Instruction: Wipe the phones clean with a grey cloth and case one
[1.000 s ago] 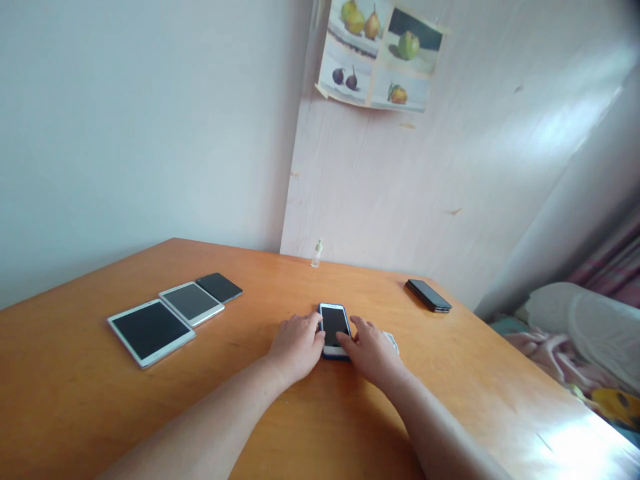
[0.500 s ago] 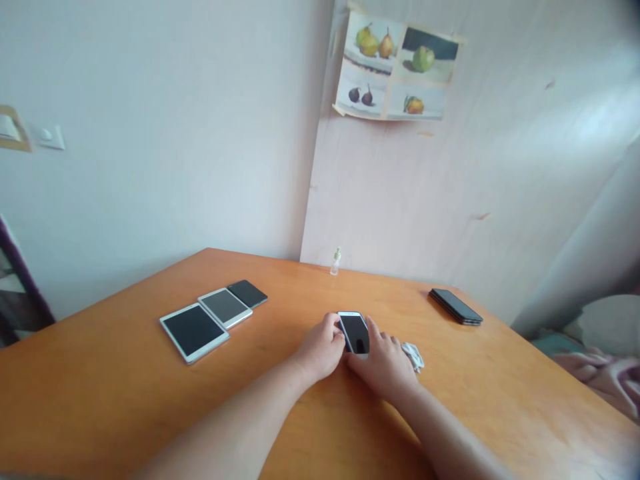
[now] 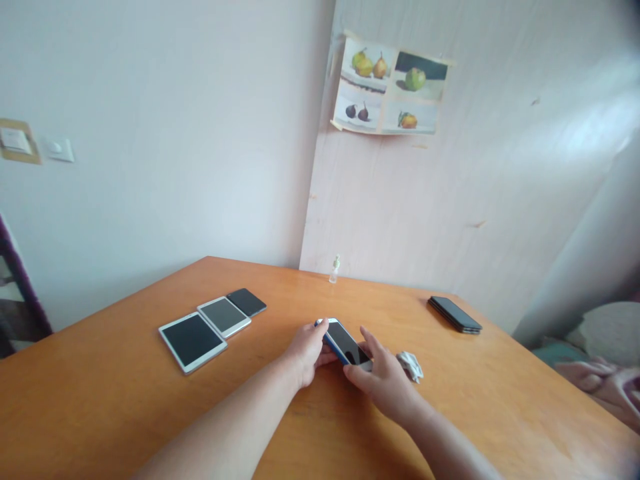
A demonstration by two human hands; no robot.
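Observation:
A white-fronted smartphone (image 3: 348, 345) with a blue edge or case is tilted between my two hands, its dark screen facing up. My left hand (image 3: 309, 353) is closed on its upper left end, the thumb on the front corner and the fingers beneath. At the lower right end, my right hand (image 3: 383, 373) grips the phone with its thumb along the near edge, while the index finger sticks up off it. Some of the right fingers are hidden behind the phone. Just right of that hand lies a crumpled whitish cloth (image 3: 410, 367).
On the left of the wooden table (image 3: 125, 393) lie a white tablet (image 3: 194, 340), a smaller white tablet (image 3: 224, 316) and a dark device (image 3: 247, 301). A small spray bottle (image 3: 334, 270) stands near the wall. Stacked black phones (image 3: 455, 315) rest at the right.
The phone has turned so its top end points further left, and it is now tilted, showing its blue side. My left hand has shifted left with it. The camera view has tipped slightly up.

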